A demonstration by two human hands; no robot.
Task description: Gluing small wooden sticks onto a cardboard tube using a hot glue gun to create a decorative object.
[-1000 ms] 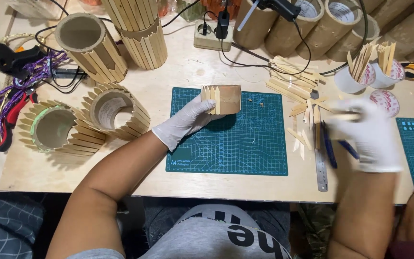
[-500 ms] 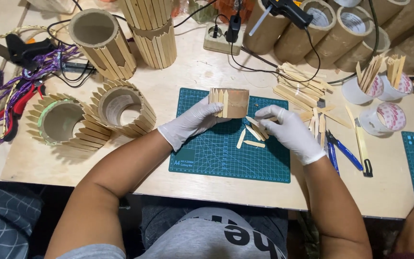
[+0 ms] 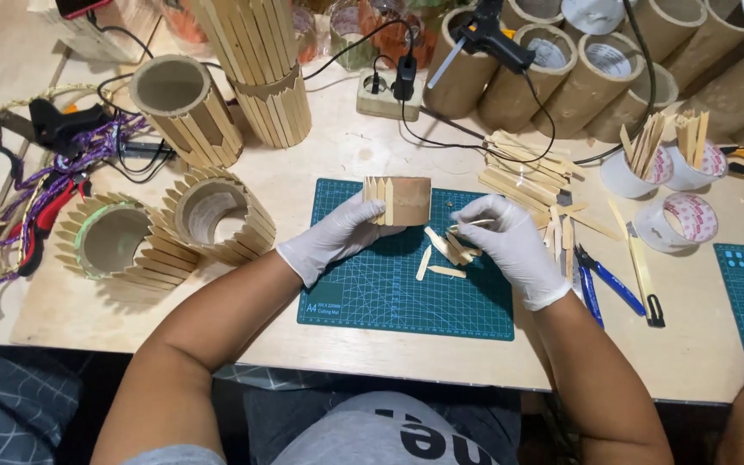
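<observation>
Head view: the left hand (image 3: pixel 337 237), gloved in white, holds a short cardboard tube (image 3: pixel 402 200) lying at the far edge of the green mat (image 3: pixel 389 293), its fingers curled around the tube's left end, where a few pointed sticks are already fixed. The right hand (image 3: pixel 510 245), also gloved, pinches one thin stick (image 3: pixel 473 223) between thumb and fingertips just right of the tube. Loose sticks (image 3: pixel 441 251) lie on the mat beneath it. Left on the surface (image 3: pixel 320 164) stand two stick-clad tubes (image 3: pixel 161 232); blue cutters (image 3: pixel 600 280) lie to the right.
</observation>
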